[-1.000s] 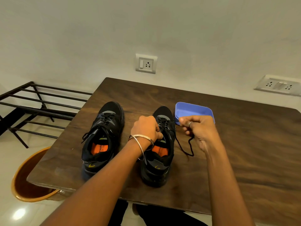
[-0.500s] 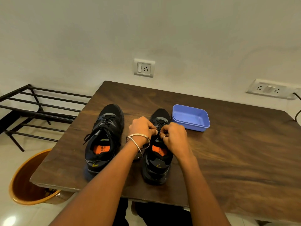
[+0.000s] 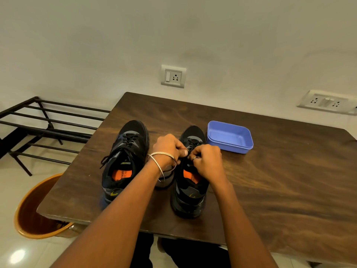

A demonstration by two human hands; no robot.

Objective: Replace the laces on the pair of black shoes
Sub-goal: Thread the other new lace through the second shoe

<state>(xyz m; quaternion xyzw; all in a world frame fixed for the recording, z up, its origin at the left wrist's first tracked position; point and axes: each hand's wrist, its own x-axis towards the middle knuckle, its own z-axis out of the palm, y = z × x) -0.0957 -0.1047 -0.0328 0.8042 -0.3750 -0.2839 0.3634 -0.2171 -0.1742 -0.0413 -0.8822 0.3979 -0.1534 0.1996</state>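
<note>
Both hands have stayed together over the right shoe [image 3: 190,182] since a moment ago. Left hand [image 3: 170,147] and right hand [image 3: 207,161] curl and pinch its thin black lace [image 3: 193,142], mostly hidden under the fingers. Beside it on the dark wooden table [image 3: 280,180] sits the left shoe [image 3: 125,161], soft and black with an orange inside.

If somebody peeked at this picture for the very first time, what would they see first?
Probably the two hands, the left hand and right hand, pinching at the laces of the right shoe in the middle of the brown table. Next, the other shoe to its left, and the blue tub behind.
</note>
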